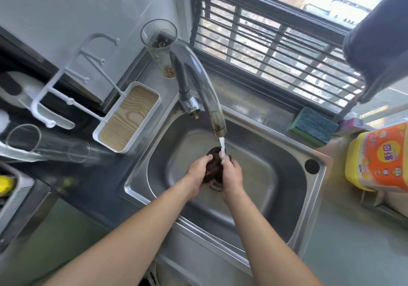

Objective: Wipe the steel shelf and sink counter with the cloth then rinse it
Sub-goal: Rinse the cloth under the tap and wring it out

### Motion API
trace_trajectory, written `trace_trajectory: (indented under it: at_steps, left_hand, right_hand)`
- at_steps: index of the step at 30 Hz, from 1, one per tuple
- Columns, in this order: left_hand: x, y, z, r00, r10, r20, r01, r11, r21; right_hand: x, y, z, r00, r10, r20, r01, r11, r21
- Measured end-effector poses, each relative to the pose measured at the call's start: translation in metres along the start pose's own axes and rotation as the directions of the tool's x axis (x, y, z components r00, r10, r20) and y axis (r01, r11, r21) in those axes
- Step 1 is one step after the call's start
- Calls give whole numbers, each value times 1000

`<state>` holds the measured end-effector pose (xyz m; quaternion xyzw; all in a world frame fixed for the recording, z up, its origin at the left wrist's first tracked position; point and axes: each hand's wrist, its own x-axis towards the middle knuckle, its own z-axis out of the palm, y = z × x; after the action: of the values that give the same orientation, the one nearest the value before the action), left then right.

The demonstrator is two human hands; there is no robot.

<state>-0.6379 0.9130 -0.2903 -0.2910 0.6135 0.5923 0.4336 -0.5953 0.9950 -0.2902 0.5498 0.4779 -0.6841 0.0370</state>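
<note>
A dark, wet cloth [213, 164] is bunched up over the drain of the steel sink [276, 188]. My left hand [197, 172] grips its left side and my right hand [231, 176] grips its right side, both closed on it. Water [222, 151] runs from the curved chrome faucet [198, 82] straight onto the cloth and my right fingers. The steel sink counter [249, 100] runs behind the basin below the window. Most of the cloth is hidden between my hands.
A tall clear glass [160, 45] stands behind the faucet. Left of the sink are a white tray with a wood-grain base [128, 117], a white rack [66, 84] and a lying glass [48, 144]. A blue-green sponge [314, 126] and a yellow-orange detergent jug [379, 159] sit at the right.
</note>
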Motion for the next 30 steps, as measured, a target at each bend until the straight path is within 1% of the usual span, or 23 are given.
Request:
trace_trajectory:
  at_steps: [1,2,5,6,8,9,11,13,15,16,18,20,21,24,28,30]
  left_hand:
    - [-1,0,2,1000,-5,-4,5,1000,-12]
    - [0,0,3,1000,4,-15,-3,1000,20]
    - [3,-4,-1,988,105,-110,-70,958,278]
    - [3,-6,-4,983,118,-139,-74,956,285]
    - [1,-8,-9,986,77,-150,-52,985,164]
    - [1,-8,-11,988,59,-146,-44,993,108]
    - [2,-8,-10,989,57,-138,-42,993,108]
    - [3,-7,-5,991,57,-125,-34,982,185]
    - [4,-10,2,993,64,-98,-33,957,289]
    - [4,-12,5,992,81,-95,-43,937,345]
    - [3,-14,10,987,116,-112,-64,918,391]
    - [2,-15,13,982,131,-136,-72,926,371]
    - [1,-14,14,982,126,-143,-68,933,353]
    - [-2,-8,18,983,99,-153,-50,954,296]
    - [3,-4,19,985,69,-155,-41,983,178]
    - [4,-1,18,989,88,-117,-64,979,193]
  right_hand:
    - [1,0,2,998,61,23,-63,995,74]
    - [3,3,2,998,66,15,-67,995,78]
    - [5,6,0,989,-32,-142,31,999,-10]
    - [4,5,-2,981,-47,-186,49,999,6]
    - [3,4,-4,968,-55,-244,67,997,40]
    - [3,4,-5,968,-61,-243,68,997,21]
    - [2,4,-5,982,-77,-175,66,995,-68]
    - [1,8,-2,996,-69,-53,58,982,-178]
    - [-1,12,2,997,-75,27,79,965,-252]
    - [-1,14,3,993,-110,34,115,948,-298]
    - [-2,17,2,978,-204,-32,177,909,-376]
    - [-3,14,0,960,-257,-111,195,898,-394]
    - [-2,13,0,956,-265,-126,198,900,-389]
    - [-2,6,2,954,-266,-135,198,903,-382]
    - [4,-1,6,960,-249,-129,183,905,-384]
    - [8,-5,5,961,-237,-140,167,906,-389]
